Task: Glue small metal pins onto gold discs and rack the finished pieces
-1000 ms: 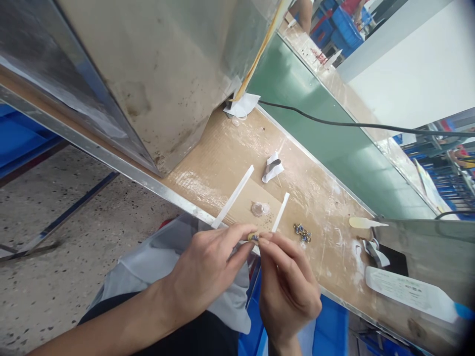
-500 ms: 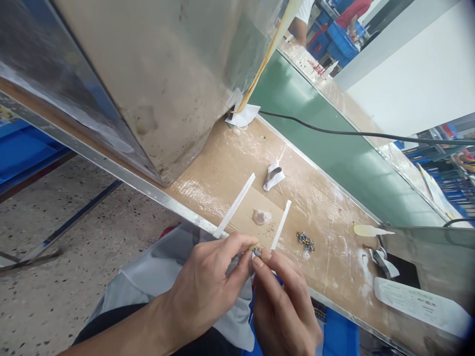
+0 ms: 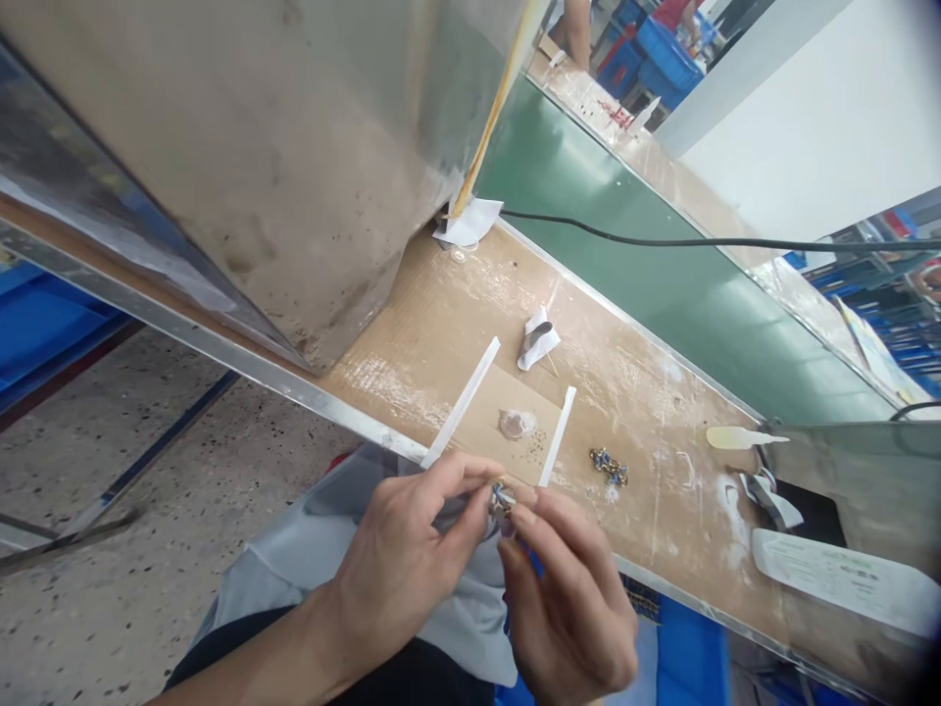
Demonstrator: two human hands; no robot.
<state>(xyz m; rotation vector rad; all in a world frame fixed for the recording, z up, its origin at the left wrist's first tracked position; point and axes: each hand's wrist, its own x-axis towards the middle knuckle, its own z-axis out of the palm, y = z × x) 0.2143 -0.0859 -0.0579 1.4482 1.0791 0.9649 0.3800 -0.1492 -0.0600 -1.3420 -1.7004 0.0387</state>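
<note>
My left hand (image 3: 401, 564) and my right hand (image 3: 569, 598) meet in front of the bench edge, both pinching one tiny blue and metal part (image 3: 502, 497) between their fingertips. Just beyond them on the brown bench top (image 3: 647, 392) lie two white strips (image 3: 461, 402) (image 3: 558, 450), a small clear plastic cap (image 3: 519, 424) and a little cluster of blue and metal parts (image 3: 610, 467).
A large steel housing (image 3: 294, 167) stands on the bench at the left. A green conveyor belt (image 3: 662, 265) runs behind, crossed by a black cable (image 3: 662, 242). A crumpled white scrap (image 3: 537, 338), a cream spatula (image 3: 739, 437) and a white label (image 3: 845, 579) lie on the bench. Blue crates show below.
Both hands have dropped slightly toward me while holding the tiny part, and the right fingers have shifted around it. The camera has tilted a little.
</note>
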